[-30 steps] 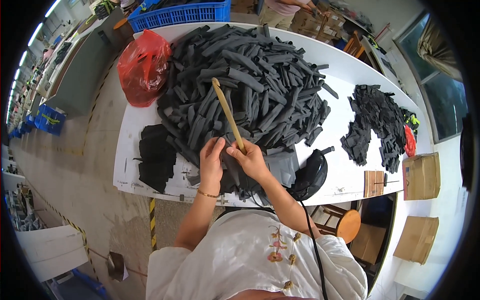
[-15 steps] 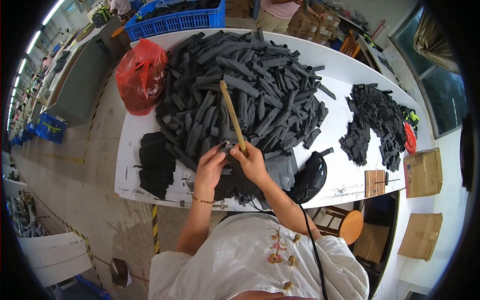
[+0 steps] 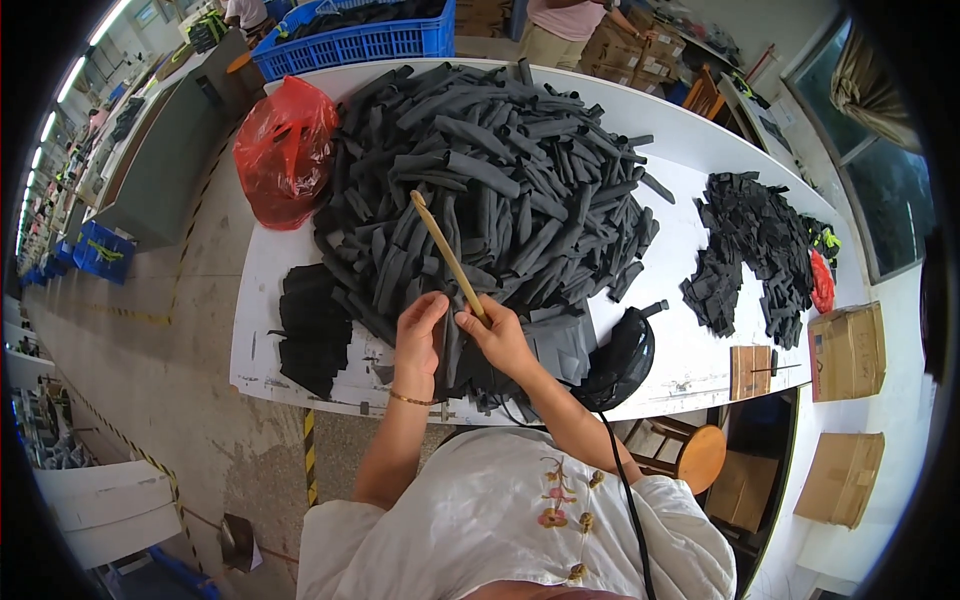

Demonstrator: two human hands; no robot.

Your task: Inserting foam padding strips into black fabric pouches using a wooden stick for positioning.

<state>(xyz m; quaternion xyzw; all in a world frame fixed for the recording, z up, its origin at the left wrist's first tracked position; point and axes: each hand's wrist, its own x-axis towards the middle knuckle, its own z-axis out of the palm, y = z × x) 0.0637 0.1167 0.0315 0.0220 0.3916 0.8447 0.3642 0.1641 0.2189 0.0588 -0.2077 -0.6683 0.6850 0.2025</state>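
Observation:
My right hand (image 3: 500, 335) is closed round the lower end of a pale wooden stick (image 3: 445, 250), whose notched tip points up and left over a big heap of dark grey fabric tubes (image 3: 480, 170). Beside it, my left hand (image 3: 417, 330) has thumb and fingertips pressed together; what is in the pinch is too small to make out. Between the two hands a dark grey fabric strip (image 3: 452, 345) hangs down, and which hand bears it is unclear. Flat grey fabric pieces (image 3: 562, 345) lie just right of my right hand.
A red plastic bag (image 3: 285, 150) sits at the heap's left, above stacked black pieces (image 3: 312, 330). To the right are a black bag (image 3: 620, 360) and a pile of small black pieces (image 3: 755, 240). A blue crate (image 3: 355, 42) stands beyond the white table (image 3: 670, 270).
The stick has swung left and its tip has dropped lower. My hands have moved slightly apart, and the fabric strip now hangs lower between them.

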